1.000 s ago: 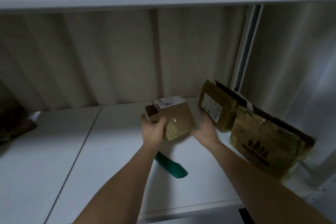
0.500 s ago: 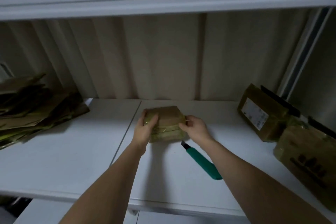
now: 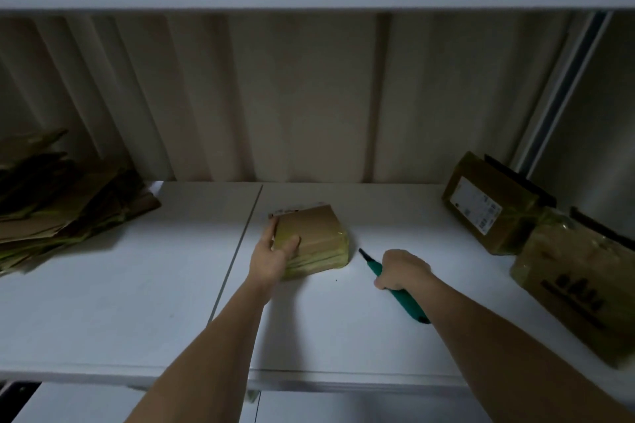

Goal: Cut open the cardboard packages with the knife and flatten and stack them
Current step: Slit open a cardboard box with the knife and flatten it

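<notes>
Box (image 3: 311,240) lay mid-counter (image 3: 120,302) | left hand (image 3: 271,256) open, pressing its near-left corner | right hand (image 3: 400,269) closed on knife (image 3: 395,287) just right of box — slit tape shallowly, blade away from left fingers.

Legible text: none. White shipping label (image 3: 476,204) on far-right box (image 3: 494,216), blurred; dark print on nearest box (image 3: 577,288), unreadable.

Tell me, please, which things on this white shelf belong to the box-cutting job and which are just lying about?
Job:
small taped brown cardboard package, under left hand
green-handled knife, in right hand
two unopened brown cardboard packages, right
pile of flattened brown cardboard, left

Lying about:
nothing visible; only the white shelf and beige ribbed wall
</notes>
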